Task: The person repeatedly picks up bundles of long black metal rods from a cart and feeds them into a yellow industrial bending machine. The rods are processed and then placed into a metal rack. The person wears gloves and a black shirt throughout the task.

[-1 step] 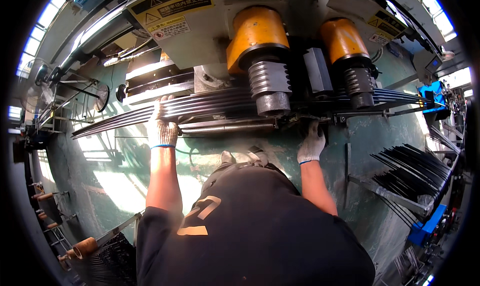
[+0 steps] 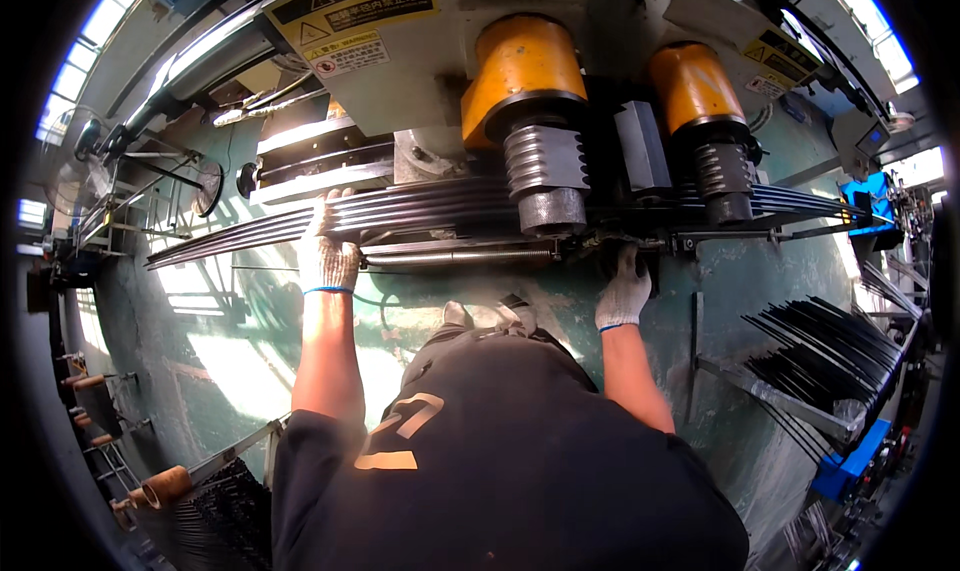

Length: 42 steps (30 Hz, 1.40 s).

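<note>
A bundle of long, dark, shiny rods (image 2: 430, 207) runs across the machine in front of me, its left ends fanning out in mid-air. My left hand (image 2: 330, 259), in a white knit glove, is wrapped round the bundle left of the machine head, fingertips showing above the rods. Under the two ridged metal rollers, my gloved right hand (image 2: 626, 289) reaches up to the machine's front edge; its fingers are lost in shadow, so any hold there is hidden. The larger ridged roller (image 2: 545, 164) and the smaller one (image 2: 724, 171) stand in front of the rods.
Two orange cylindrical housings (image 2: 530, 66) hang above the rollers. A threaded bar (image 2: 470, 257) lies just below the bundle. At the right, a metal rack (image 2: 770, 396) carries many dark rods. More dark rods (image 2: 225, 516) lie at lower left, and a fan (image 2: 205, 186) stands at far left.
The view has shifted very slightly, so the machine sits a little to the right. Both hands stay at the same places on the bundle and machine edge.
</note>
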### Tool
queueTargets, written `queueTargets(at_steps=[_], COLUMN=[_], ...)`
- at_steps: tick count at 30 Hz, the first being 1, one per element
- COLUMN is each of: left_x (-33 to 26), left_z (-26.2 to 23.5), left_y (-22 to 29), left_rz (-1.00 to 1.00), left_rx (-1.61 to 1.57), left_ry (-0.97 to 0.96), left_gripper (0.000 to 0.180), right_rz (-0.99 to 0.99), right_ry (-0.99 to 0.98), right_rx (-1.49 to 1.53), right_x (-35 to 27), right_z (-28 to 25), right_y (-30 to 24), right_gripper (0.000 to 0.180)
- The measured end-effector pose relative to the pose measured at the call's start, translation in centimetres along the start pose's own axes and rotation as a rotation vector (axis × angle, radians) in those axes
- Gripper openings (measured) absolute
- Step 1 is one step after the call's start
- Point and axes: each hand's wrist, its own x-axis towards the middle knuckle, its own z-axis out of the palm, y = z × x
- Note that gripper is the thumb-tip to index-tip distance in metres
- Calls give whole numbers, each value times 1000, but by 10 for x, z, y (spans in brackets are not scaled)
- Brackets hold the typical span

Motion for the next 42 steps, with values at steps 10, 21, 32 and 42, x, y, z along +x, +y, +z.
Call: queueTargets(at_steps=[10, 21, 32, 42], left_x=[-7, 110, 235, 202], left_z=[-38, -225, -370, -351], left_y=[68, 328, 517, 525], left_rz=[4, 299, 417, 484], left_rx=[-269, -252, 71, 392], left_ry=[-43, 146, 449, 355], left_gripper=[47, 30, 33, 43], right_rz=[46, 265, 345, 297], right_ry=[61, 329, 1, 76], right_rx=[-441, -677, -1045, -937], right_x=[-19, -79, -185, -156], right_z=[-10, -56, -68, -18], right_y=[14, 122, 196, 170], right_gripper=[56, 26, 21, 17])
